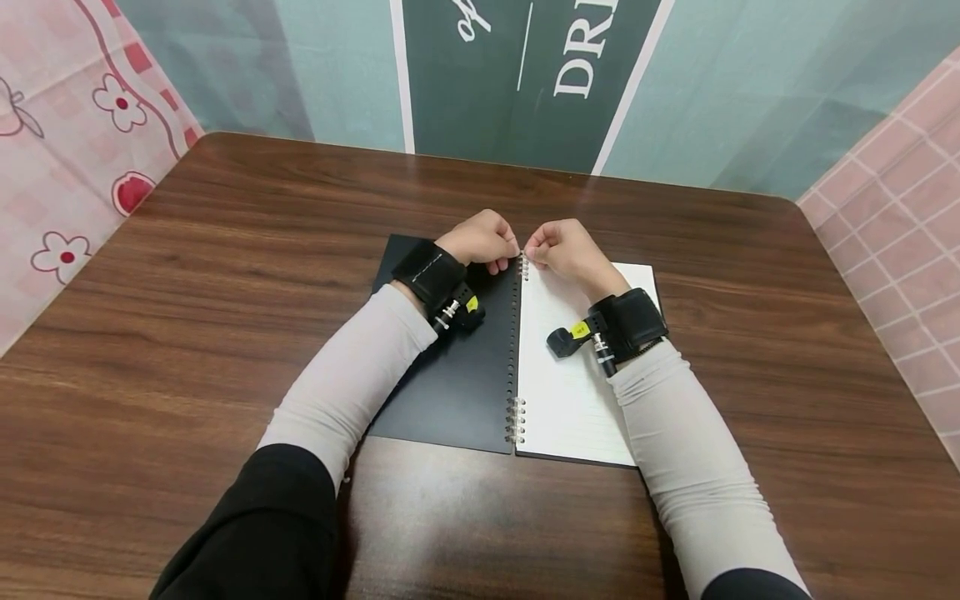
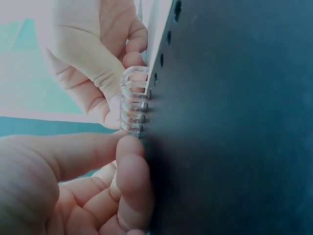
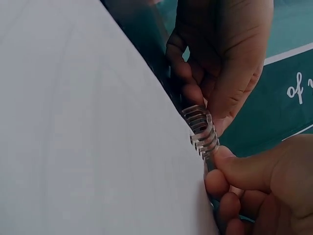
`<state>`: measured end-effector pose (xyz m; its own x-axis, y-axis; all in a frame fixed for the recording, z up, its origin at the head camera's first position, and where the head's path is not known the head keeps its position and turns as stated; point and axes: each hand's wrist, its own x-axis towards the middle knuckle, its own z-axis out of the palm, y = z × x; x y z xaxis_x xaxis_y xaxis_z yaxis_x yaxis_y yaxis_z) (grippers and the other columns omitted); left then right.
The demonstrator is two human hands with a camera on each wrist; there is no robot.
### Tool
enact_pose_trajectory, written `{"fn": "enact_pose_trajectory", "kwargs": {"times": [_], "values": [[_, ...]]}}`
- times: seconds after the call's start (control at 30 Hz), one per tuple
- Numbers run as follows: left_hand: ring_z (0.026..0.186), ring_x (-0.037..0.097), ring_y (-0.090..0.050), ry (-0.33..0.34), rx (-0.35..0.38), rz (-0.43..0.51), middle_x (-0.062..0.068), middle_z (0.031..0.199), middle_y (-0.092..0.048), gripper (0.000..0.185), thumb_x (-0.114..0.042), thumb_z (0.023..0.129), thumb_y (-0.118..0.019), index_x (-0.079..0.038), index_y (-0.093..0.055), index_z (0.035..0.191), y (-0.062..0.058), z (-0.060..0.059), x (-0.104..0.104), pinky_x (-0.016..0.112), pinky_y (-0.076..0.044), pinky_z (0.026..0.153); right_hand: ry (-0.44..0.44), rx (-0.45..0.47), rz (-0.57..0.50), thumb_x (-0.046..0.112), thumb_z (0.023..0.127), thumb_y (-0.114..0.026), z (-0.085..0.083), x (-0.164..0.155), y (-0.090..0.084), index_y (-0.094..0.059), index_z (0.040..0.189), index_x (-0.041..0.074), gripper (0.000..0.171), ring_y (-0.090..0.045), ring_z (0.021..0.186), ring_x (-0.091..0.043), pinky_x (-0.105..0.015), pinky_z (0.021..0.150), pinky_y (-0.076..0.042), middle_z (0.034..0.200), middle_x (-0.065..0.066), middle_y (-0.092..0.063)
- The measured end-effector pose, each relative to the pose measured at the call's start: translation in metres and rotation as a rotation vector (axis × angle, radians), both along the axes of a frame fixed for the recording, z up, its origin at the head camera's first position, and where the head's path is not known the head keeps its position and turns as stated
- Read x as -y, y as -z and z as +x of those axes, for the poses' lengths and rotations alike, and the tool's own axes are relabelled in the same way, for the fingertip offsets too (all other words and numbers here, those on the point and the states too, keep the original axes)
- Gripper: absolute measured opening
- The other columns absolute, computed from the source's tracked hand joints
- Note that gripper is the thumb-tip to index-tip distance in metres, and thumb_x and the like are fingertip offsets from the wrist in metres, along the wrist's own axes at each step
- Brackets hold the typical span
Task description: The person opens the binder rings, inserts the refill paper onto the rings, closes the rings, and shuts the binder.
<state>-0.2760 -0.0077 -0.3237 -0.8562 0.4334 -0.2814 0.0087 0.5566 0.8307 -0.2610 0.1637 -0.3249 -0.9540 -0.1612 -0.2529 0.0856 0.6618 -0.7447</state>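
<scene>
A loose-leaf notebook lies open on the table, its black cover point(image 1: 450, 392) at the left and its white pages point(image 1: 570, 425) at the right. Along the far end of its spine sits a short clear plastic binder-ring strip point(image 2: 133, 105). My left hand point(image 1: 483, 240) pinches one end of this strip between thumb and forefinger. From the other side, my right hand point(image 1: 566, 250) pinches the strip, thumb and fingertips right at the rings. The two hands nearly meet over the spine. A second clear ring strip point(image 1: 516, 419) sits at the spine's near end.
The brown wooden table point(image 1: 225, 350) has its far edge against a green-blue printed cloth point(image 1: 337, 75). Pink flowered cloth point(image 1: 60, 167) hangs at the left, pink tile pattern point(image 1: 900, 225) at the right. Punched holes point(image 2: 168, 37) line the black cover's inner edge.
</scene>
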Motion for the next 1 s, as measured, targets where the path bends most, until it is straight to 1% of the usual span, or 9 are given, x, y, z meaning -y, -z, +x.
{"fn": "enact_pose_trajectory", "kwargs": {"times": [0.13,0.2,0.3,0.43,0.5,0.6,0.73,1.0], "values": [[0.049,0.006,-0.053,0.021,0.021,0.009,-0.001,0.058,-0.055,0.019,-0.008,0.097,-0.055,-0.005,-0.061,0.079,-0.002,0.0,0.001,0.019,-0.045,0.054,-0.019,0.03,0.015,0.009,0.099,-0.059,0.001,-0.003,-0.003,-0.065,0.1,-0.001,0.012,-0.049,0.075,-0.014,-0.025,0.071,-0.04,0.074,0.002,-0.054],[0.05,0.007,-0.053,0.045,0.031,-0.007,-0.002,0.058,-0.055,0.019,-0.01,0.097,-0.056,-0.005,-0.061,0.08,-0.004,0.0,0.002,0.019,-0.043,0.054,-0.039,0.059,0.029,0.008,0.099,-0.057,0.002,-0.005,-0.006,-0.064,0.102,-0.001,0.012,-0.049,0.077,-0.015,-0.026,0.072,-0.04,0.077,0.0,-0.054],[0.055,0.007,-0.054,0.097,0.059,-0.038,-0.003,0.06,-0.056,0.018,-0.014,0.097,-0.057,-0.006,-0.061,0.083,-0.008,-0.001,0.004,0.02,-0.041,0.056,-0.101,0.104,0.06,0.006,0.099,-0.055,0.002,-0.009,-0.012,-0.062,0.103,-0.001,0.011,-0.047,0.079,-0.016,-0.027,0.072,-0.039,0.082,-0.001,-0.053],[0.063,0.008,-0.053,0.179,0.088,-0.08,-0.004,0.064,-0.055,0.014,-0.017,0.095,-0.062,-0.007,-0.063,0.086,-0.014,-0.003,0.008,0.021,-0.038,0.061,-0.212,0.126,0.109,0.004,0.096,-0.056,0.002,-0.015,-0.018,-0.063,0.098,-0.001,0.009,-0.045,0.076,-0.017,-0.029,0.07,-0.037,0.079,0.0,-0.052],[0.065,0.009,-0.051,0.218,0.082,-0.103,-0.005,0.064,-0.054,0.011,-0.017,0.092,-0.065,-0.008,-0.065,0.086,-0.015,-0.004,0.009,0.021,-0.037,0.061,-0.254,0.128,0.124,0.005,0.095,-0.059,0.003,-0.017,-0.02,-0.065,0.095,0.0,0.008,-0.044,0.076,-0.017,-0.03,0.071,-0.036,0.078,0.001,-0.052],[0.065,0.009,-0.049,0.264,0.065,-0.126,-0.007,0.062,-0.052,0.009,-0.015,0.089,-0.069,-0.008,-0.067,0.084,-0.016,-0.005,0.01,0.021,-0.034,0.06,-0.281,0.133,0.137,0.007,0.095,-0.062,0.003,-0.018,-0.02,-0.067,0.094,0.001,0.008,-0.043,0.079,-0.018,-0.031,0.072,-0.034,0.079,0.001,-0.052],[0.064,0.009,-0.049,0.288,0.049,-0.12,-0.008,0.061,-0.052,0.008,-0.013,0.087,-0.07,-0.007,-0.069,0.082,-0.016,-0.004,0.01,0.021,-0.033,0.059,-0.288,0.131,0.145,0.009,0.094,-0.064,0.003,-0.017,-0.019,-0.069,0.094,0.002,0.008,-0.043,0.081,-0.019,-0.031,0.073,-0.034,0.08,0.001,-0.053],[0.064,0.008,-0.05,0.297,0.023,-0.129,-0.008,0.06,-0.052,0.009,-0.013,0.088,-0.07,-0.006,-0.071,0.082,-0.016,-0.004,0.011,0.021,-0.036,0.061,-0.296,0.121,0.141,0.008,0.094,-0.066,0.003,-0.017,-0.018,-0.069,0.093,0.002,0.007,-0.044,0.079,-0.018,-0.031,0.07,-0.034,0.076,0.002,-0.052]]}}
